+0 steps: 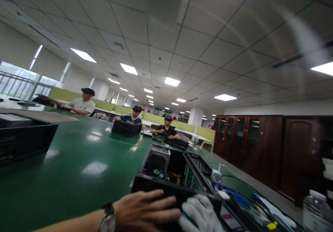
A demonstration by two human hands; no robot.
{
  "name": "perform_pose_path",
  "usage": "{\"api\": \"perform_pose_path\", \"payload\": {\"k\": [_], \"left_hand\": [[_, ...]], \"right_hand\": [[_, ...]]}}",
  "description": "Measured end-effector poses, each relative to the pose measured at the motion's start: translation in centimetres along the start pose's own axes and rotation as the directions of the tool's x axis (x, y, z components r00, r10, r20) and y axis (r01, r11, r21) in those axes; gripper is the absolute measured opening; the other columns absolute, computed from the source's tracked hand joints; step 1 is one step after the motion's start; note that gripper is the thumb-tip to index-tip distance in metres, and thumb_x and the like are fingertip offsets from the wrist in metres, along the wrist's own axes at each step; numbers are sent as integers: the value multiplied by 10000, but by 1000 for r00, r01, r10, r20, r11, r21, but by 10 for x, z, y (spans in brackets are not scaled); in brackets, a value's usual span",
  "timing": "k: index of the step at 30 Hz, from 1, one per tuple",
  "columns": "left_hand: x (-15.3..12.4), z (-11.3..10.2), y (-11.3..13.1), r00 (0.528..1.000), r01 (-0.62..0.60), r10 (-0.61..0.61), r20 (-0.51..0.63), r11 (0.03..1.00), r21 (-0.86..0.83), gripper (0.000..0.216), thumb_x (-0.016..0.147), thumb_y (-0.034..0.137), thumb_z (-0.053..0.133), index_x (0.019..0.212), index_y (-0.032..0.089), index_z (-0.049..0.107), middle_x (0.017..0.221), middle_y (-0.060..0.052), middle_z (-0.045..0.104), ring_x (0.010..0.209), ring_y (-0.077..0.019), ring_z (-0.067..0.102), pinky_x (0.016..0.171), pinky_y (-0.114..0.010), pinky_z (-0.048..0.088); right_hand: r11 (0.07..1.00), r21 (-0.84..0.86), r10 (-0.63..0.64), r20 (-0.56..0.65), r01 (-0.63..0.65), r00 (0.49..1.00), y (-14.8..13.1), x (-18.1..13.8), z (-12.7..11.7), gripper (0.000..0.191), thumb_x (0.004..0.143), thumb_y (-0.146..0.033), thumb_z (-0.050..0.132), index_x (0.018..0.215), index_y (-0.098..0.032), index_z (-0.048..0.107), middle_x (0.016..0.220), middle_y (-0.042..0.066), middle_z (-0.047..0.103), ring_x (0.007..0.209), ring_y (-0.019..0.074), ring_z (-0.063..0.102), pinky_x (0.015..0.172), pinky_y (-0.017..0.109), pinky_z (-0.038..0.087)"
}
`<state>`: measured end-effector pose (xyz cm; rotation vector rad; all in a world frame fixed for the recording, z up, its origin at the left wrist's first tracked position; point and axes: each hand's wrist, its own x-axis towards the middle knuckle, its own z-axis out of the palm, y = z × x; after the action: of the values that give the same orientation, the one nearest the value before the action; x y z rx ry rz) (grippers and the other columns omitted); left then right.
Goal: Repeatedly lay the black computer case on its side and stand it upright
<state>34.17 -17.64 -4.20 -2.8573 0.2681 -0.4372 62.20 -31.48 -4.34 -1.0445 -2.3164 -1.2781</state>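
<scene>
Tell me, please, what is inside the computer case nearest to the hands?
Inside the computer case are coloured cables and a boxy unit, likely the power supply. The near wall and shadow hide the bottom.

No word, brand or number could be read. The pale label [161,150] on the power supply [156,162] in the open computer case [158,186], near the counter's [78,183] right edge, was too small to make out, as was the round green badge [156,171] inside. The label [313,223] on the bottle [316,207] at the near right and that on the far bottle [196,142] were illegible.
</scene>
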Motion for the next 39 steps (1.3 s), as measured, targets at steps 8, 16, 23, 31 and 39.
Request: {"api": "perform_pose_path", "payload": {"k": [8,16,23,31,39], "left_hand": [[106,71,-117,683,722,-728,64,686,94,452,855,116,510,1270,247,632,1427,-152,527,1305,-365,498,1011,-602,429],[83,106,-80,676,736,-736,-17,676,34,307,995,255,361,1134,196,628,1165,-114,639,1138,-270,569,972,-438,441],[70,96,-62,676,736,-737,-7,674,66,278,982,199,370,1101,199,622,1147,-84,631,1099,-247,557,924,-390,456],[67,88,-53,709,705,-704,-30,709,33,241,943,155,430,1051,199,640,1125,-65,631,1076,-230,550,898,-357,457],[79,91,-100,769,639,-634,-78,763,97,205,971,245,477,1079,178,638,1095,-95,625,1062,-241,555,911,-362,467]], "right_hand": [[710,-205,668,498,-674,553,64,67,145,456,945,-156,351,1342,-155,577,1280,206,624,1191,330,590,992,477,452],[565,-142,729,547,-813,411,43,6,164,481,1006,-277,258,1365,-199,568,1355,124,603,1283,241,542,1066,335,416],[493,-36,758,509,-869,409,41,10,169,421,980,-308,352,1280,-172,615,1225,138,659,1173,259,600,1021,352,433],[530,-32,734,517,-847,440,35,20,156,389,978,-255,358,1251,-147,614,1192,139,661,1117,258,623,951,352,464],[607,108,622,552,-787,555,22,12,131,354,994,-290,387,1238,-179,618,1204,105,654,1133,223,609,1018,317,432]]}}
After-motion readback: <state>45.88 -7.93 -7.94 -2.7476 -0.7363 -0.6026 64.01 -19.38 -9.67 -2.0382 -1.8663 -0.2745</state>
